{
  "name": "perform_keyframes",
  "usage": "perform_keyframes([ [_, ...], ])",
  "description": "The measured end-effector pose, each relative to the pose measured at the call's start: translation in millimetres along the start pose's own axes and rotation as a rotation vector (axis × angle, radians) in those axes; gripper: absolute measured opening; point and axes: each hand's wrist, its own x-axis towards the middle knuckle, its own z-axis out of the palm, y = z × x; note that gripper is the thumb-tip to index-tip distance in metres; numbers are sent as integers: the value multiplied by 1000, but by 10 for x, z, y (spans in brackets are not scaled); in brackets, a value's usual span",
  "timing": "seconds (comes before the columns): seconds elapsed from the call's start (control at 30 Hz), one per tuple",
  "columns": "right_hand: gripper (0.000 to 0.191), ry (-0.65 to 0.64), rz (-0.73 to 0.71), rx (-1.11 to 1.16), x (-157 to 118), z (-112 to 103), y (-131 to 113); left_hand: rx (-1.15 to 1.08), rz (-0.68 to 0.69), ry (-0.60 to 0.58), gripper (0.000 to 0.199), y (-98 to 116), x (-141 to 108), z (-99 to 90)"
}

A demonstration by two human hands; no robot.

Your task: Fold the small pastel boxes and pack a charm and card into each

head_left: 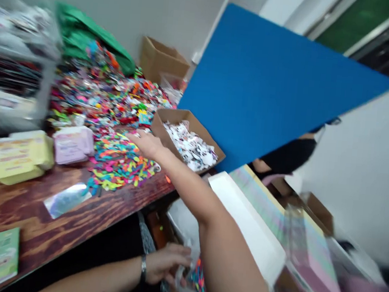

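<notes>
Right hand (146, 144), fingers together and extended, over a heap of multicoloured cut pieces (121, 164) on the wooden bench (40, 196), just beside a cardboard tray (160, 125) of white paper scraps (191, 146); left hand (167, 264), below the bench's near edge, fingers curled on a clear plastic bag (184, 286) of coloured pieces; a tilted blue board (270, 89) beyond the tray.

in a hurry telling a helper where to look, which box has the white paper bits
Find the long wooden table and the big blue board tilted beyond its edge. Right in front of that board sits a shallow cardboard tray, just past the outstretched right hand. It's the one holding mostly white scraps, while the heaps beside it are bright colors.
</notes>
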Motion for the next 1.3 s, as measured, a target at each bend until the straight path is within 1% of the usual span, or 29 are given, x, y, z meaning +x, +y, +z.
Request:
perform_keyframes([
  [0.03, 56, 55, -29, -40, -154, -26, 41, 50, -62, -7, 33, 12, -35, 5],
  [0.07, 53, 104, -52, -64, -340, -30, 79, 85, -94, 2, 40, 28, -62, 8],
  [0.13, 49, 147, -49, -69, -813, 16, 123, 136, -140, 14, 50, 59, -102, 30],
  [0.23, 33, 147, -6, 29, -1709, 170, 71, 193, -176, -11, 54, 74, -168, 124],
  [0.3, 24, 137, 9, 180, -2338, 307, -19, 228, -206, -63, 55, 62, -216, 202],
  [0.37, 15, 64, -9, 424, -2928, 474, -118, 260, -225, -102, 56, 50, -246, 253],
  [0.4, 12, -10, 10, 546, -3198, 573, -163, 267, -215, -92, 57, 48, -251, 265],
  [0.43, 10, -111, 52, 641, -3446, 685, -202, 266, -190, -58, 59, 50, -250, 269],
  [0.5, 9, -269, 225, 769, -3861, 947, -256, 242, -111, 50, 65, 58, -246, 274],
  [0.53, 11, -322, 329, 796, -4022, 1092, -269, 224, -78, 90, 68, 59, -247, 285],
  [0.57, 11, -339, 439, 778, -4150, 1241, -271, 213, -62, 98, 69, 56, -255, 306],
  [0.6, 14, -292, 559, 724, -4248, 1386, -263, 215, -66, 69, 70, 47, -268, 339],
  [0.63, 16, -256, 629, 691, -4320, 1520, -246, 225, -83, 15, 72, 35, -283, 381],
  [0.7, 21, -181, 725, 645, -4413, 1731, -190, 221, -108, -76, 75, 12, -309, 472],
  [0.73, 24, -159, 745, 648, -4452, 1801, -156, 194, -98, -78, 76, 9, -310, 509],
  [0.77, 28, -142, 759, 659, -4496, 1845, -121, 148, -74, -41, 75, 15, -300, 531],
  [0.8, 32, -129, 767, 675, -4548, 1866, -89, 89, -38, 21, 73, 30, -278, 538],
  [0.87, 38, -119, 749, 749, -4675, 1853, -47, -15, 23, 155, 65, 79, -204, 509],
  [0.9, 42, -125, 721, 809, -4744, 1831, -41, -46, 38, 205, 61, 106, -160, 480],
  [0.93, 49, -139, 681, 873, -4807, 1806, -48, -64, 44, 238, 57, 130, -118, 448],
  [1.0, 67, -169, 599, 962, -4897, 1767, -92, -76, 46, 267, 53, 162, -56, 398],
  [1.03, 69, -185, 582, 954, -4917, 1761, -124, -74, 43, 269, 52, 170, -42, 385],
  [1.07, 63, -201, 593, 906, -4918, 1767, -156, -72, 39, 268, 52, 174, -41, 384],
  [1.13, 42, -223, 672, 770, -4870, 1817, -208, -53, 31, 243, 51, 167, -73, 408],
  [1.17, 38, -233, 719, 710, -4827, 1860, -223, -31, 19, 209, 52, 158, -102, 430],
  [1.2, 38, -243, 760, 664, -4776, 1914, -228, 3, 0, 163, 53, 145, -137, 454],
  [1.3, 34, -271, 850, 578, -4613, 2125, -203, 137, -85, -19, 58, 89, -241, 508],
])
